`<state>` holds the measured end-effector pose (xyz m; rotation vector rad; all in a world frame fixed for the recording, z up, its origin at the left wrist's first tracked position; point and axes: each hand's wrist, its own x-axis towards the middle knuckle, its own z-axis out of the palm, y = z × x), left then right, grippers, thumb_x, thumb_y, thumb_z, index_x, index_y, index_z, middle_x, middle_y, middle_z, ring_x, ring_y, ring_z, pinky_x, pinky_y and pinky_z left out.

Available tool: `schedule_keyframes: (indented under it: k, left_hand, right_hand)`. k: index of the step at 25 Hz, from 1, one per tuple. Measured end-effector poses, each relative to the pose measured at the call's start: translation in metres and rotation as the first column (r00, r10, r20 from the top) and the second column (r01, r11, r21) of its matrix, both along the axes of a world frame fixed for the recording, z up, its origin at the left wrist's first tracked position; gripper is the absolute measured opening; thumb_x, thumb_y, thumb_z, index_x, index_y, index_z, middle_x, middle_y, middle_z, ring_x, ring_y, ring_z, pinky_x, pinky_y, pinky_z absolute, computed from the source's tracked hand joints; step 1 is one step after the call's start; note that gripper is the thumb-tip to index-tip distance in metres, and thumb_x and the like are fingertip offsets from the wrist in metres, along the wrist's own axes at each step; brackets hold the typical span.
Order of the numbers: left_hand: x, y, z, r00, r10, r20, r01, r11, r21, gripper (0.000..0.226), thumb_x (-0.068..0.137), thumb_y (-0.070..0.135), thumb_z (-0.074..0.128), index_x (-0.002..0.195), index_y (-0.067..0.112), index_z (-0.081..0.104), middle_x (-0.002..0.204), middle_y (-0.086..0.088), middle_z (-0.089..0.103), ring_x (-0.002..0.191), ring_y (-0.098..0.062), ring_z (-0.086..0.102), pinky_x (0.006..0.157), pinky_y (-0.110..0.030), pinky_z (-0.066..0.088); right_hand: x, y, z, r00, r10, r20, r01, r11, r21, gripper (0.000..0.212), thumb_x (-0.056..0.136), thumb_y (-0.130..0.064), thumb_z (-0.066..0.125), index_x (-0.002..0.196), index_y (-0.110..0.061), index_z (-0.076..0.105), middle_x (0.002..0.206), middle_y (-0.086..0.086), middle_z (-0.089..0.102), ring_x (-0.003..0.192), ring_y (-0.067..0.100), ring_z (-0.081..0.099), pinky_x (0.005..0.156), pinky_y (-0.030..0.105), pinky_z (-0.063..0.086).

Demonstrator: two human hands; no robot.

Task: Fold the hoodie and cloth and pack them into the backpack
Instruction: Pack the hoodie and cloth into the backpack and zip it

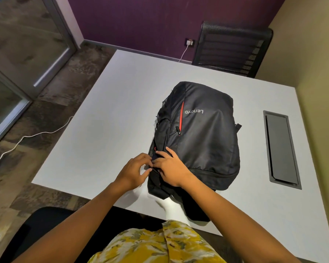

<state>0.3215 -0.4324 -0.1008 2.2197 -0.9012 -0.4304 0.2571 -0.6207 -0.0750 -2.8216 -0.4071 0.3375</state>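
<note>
Head view: one black backpack (pixel 198 137) lying flat on white table (pixel 106 114), long axis running away from person, printed logo reading upside down. Both hands meeting at its near left corner. Left hand (pixel 134 170) curling, fingertips pinching at zipper edge. Right hand (pixel 171 168) resting on fabric, fingers bent, pressing beside it. One black chair (pixel 234 48) standing beyond table.
</note>
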Motion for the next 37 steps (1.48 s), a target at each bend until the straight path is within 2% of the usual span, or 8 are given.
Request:
schedule_keyframes:
  k: [4, 7, 10, 14, 19, 23, 29, 37]
  left_hand:
    - [0.005, -0.011, 0.008, 0.986, 0.139, -0.095, -0.147, 0.986, -0.075, 0.026, 0.089, 0.019, 0.067, 0.110, 0.029, 0.055, 0.112, 0.016, 0.053, 0.099, -0.006, 0.058, 0.081, -0.030, 0.055]
    - [0.016, -0.031, 0.023, 0.984, 0.179, -0.011, -0.179, 0.976, -0.123, 0.029, 0.089, 0.019, 0.066, 0.116, 0.025, 0.055, 0.117, 0.012, 0.052, 0.105, -0.012, 0.056, 0.094, -0.040, 0.050]
    - [0.019, -0.079, 0.064, 0.979, 0.154, 0.130, -0.130, 0.976, -0.176, 0.033, 0.087, 0.021, 0.067, 0.118, 0.021, 0.055, 0.121, 0.007, 0.053, 0.112, -0.016, 0.053, 0.100, -0.036, 0.040]
    - [0.007, -0.175, 0.110, 0.962, -0.051, 0.269, 0.095, 0.984, -0.152, 0.050, 0.087, 0.038, 0.064, 0.132, 0.020, 0.050, 0.136, 0.004, 0.049, 0.127, -0.016, 0.045, 0.107, -0.034, 0.025]
    - [-0.003, -0.268, 0.091, 0.849, -0.360, 0.387, 0.231, 0.911, 0.341, 0.088, 0.087, 0.074, 0.042, 0.158, 0.032, 0.014, 0.168, 0.003, 0.000, 0.153, -0.031, -0.013, 0.112, -0.073, -0.007]
    - [0.005, -0.269, 0.054, 0.751, -0.478, 0.456, 0.162, 0.802, 0.575, 0.102, 0.078, 0.089, 0.028, 0.158, 0.035, -0.007, 0.166, 0.001, -0.018, 0.149, -0.035, -0.025, 0.104, -0.081, -0.010]
    - [0.016, -0.273, 0.051, 0.699, -0.518, 0.493, 0.125, 0.767, 0.629, 0.106, 0.073, 0.095, 0.016, 0.157, 0.036, -0.009, 0.167, 0.003, -0.014, 0.149, -0.031, -0.029, 0.103, -0.080, -0.017]
    - [0.026, -0.295, 0.072, 0.641, -0.579, 0.503, 0.109, 0.719, 0.687, 0.128, 0.051, 0.103, 0.036, 0.158, 0.039, 0.002, 0.168, -0.003, -0.009, 0.147, -0.042, -0.029, 0.100, -0.083, -0.014]
  right_hand:
    - [-0.018, -0.036, 0.025, 0.859, -0.415, 0.301, 0.214, 0.824, 0.524, 0.031, 0.088, 0.001, 0.061, 0.111, -0.016, 0.074, 0.116, -0.005, 0.072, 0.119, 0.017, 0.061, 0.105, 0.041, 0.043]
    - [-0.050, -0.074, 0.033, 0.411, -0.819, 0.400, 0.508, 0.571, 0.646, 0.031, 0.085, 0.004, 0.066, 0.109, -0.014, 0.071, 0.112, -0.003, 0.070, 0.109, 0.018, 0.062, 0.101, 0.032, 0.043]
    - [-0.087, -0.104, 0.018, 0.029, -0.990, 0.141, 0.732, 0.117, 0.671, 0.039, 0.094, -0.014, 0.062, 0.133, -0.020, 0.056, 0.137, 0.001, 0.055, 0.129, 0.021, 0.048, 0.113, 0.042, 0.033]
    - [-0.101, -0.092, -0.005, 0.199, -0.979, -0.052, 0.710, 0.108, 0.696, 0.049, 0.105, -0.026, 0.045, 0.152, -0.018, 0.035, 0.152, 0.001, 0.042, 0.138, 0.012, 0.040, 0.118, 0.041, 0.033]
    - [-0.096, -0.071, -0.007, 0.324, -0.942, -0.090, 0.789, 0.217, 0.574, 0.061, 0.107, -0.041, 0.034, 0.160, -0.020, 0.013, 0.166, -0.004, 0.017, 0.152, 0.009, 0.017, 0.126, 0.035, 0.014]
    - [-0.109, -0.090, -0.010, 0.469, -0.872, -0.139, 0.752, 0.312, 0.581, 0.055, 0.106, -0.044, 0.035, 0.157, -0.024, 0.029, 0.163, -0.008, 0.027, 0.151, 0.005, 0.019, 0.125, 0.029, 0.013]
    - [-0.124, -0.169, -0.041, 0.145, -0.968, -0.203, 0.708, -0.041, 0.705, 0.024, 0.100, -0.006, 0.050, 0.117, -0.010, 0.066, 0.118, 0.004, 0.067, 0.110, 0.015, 0.063, 0.100, 0.041, 0.051]
    - [-0.067, -0.203, -0.062, 0.265, -0.893, -0.363, 0.788, -0.017, 0.615, 0.019, 0.097, -0.007, 0.056, 0.112, -0.003, 0.067, 0.103, 0.010, 0.069, 0.090, 0.018, 0.062, 0.081, 0.022, 0.047]
